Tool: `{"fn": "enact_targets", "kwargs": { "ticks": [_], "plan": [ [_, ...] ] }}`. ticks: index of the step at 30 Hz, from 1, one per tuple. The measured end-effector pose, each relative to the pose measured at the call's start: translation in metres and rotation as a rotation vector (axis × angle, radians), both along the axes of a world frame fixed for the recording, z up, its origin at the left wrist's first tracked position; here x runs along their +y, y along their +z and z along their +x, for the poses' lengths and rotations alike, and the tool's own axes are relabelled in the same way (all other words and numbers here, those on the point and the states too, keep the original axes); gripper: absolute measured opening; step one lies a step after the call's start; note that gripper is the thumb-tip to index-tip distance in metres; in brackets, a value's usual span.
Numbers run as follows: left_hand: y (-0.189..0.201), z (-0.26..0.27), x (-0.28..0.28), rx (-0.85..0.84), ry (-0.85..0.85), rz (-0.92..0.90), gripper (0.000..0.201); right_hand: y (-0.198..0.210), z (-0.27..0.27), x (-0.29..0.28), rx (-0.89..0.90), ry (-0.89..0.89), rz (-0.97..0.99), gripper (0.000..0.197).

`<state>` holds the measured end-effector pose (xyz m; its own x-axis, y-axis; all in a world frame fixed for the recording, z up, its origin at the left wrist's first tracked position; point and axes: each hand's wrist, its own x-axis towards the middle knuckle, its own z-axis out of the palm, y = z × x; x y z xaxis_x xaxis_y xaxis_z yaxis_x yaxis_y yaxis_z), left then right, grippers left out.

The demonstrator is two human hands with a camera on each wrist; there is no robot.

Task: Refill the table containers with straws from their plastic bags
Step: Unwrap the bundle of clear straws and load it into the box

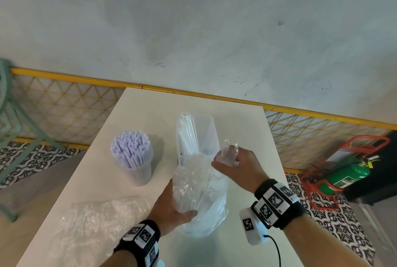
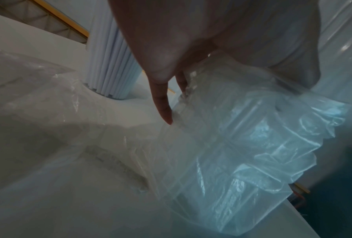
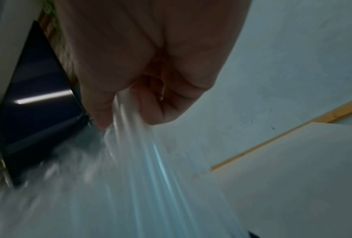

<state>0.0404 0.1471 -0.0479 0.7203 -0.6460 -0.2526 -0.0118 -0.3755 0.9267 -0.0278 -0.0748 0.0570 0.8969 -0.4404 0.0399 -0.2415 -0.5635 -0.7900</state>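
Observation:
On the white table (image 1: 150, 120) my left hand (image 1: 171, 206) grips an upright bundle of clear straws (image 1: 192, 174) through its thin plastic bag (image 1: 208, 215). In the left wrist view, fingers (image 2: 163, 104) lie along the crumpled bag (image 2: 242, 145). My right hand (image 1: 234, 165) pinches the bag's bunched end (image 1: 228, 151) just right of the bundle's top, with film stretched (image 3: 150, 161) from the right hand (image 3: 150, 64) in the right wrist view. A translucent cup packed with pale lilac straws (image 1: 131, 159) stands to the left, also visible as the cup of straws (image 2: 114, 64).
An empty crumpled clear bag (image 1: 96, 219) lies at the front left of the table. A clear pack with a few long white straws (image 1: 193, 135) sits behind my hands. A green extinguisher in a red stand (image 1: 348, 176) is on the floor to the right.

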Motion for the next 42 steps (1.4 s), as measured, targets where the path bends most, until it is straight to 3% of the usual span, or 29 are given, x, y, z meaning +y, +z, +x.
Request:
{"fn": "enact_targets", "kwargs": {
  "ticks": [7, 9, 14, 17, 21, 27, 32, 36, 42],
  "plan": [
    [0.001, 0.000, 0.002, 0.010, -0.007, -0.012, 0.088, 0.049, 0.018, -0.011, -0.053, 0.020, -0.047, 0.017],
    [0.002, 0.000, 0.002, 0.011, -0.001, -0.018, 0.087, 0.052, 0.024, -0.012, -0.029, 0.067, -0.034, 0.008],
    [0.002, 0.001, 0.003, 0.029, 0.006, -0.039, 0.091, 0.040, 0.022, -0.003, 0.087, 0.237, -0.001, 0.039],
    [0.004, 0.000, 0.003, 0.032, 0.013, -0.024, 0.092, 0.034, 0.021, 0.002, 0.097, 0.227, 0.001, 0.044],
    [0.008, -0.001, 0.003, 0.030, 0.015, -0.013, 0.090, 0.029, 0.025, 0.005, 0.062, 0.210, -0.017, 0.041],
    [0.008, -0.001, 0.004, 0.029, 0.009, -0.006, 0.089, 0.023, 0.032, 0.006, 0.166, 0.299, 0.035, 0.024],
    [0.002, 0.000, 0.005, 0.023, 0.009, -0.007, 0.090, 0.029, 0.034, 0.006, 0.136, 0.245, -0.003, 0.019],
    [0.004, 0.000, 0.006, 0.025, 0.013, -0.004, 0.088, 0.066, 0.041, -0.004, 0.118, 0.209, -0.103, 0.018],
    [0.005, 0.000, 0.006, 0.025, 0.006, 0.010, 0.084, 0.159, 0.061, -0.026, -0.096, 0.165, 0.034, 0.014]
  ]
}}
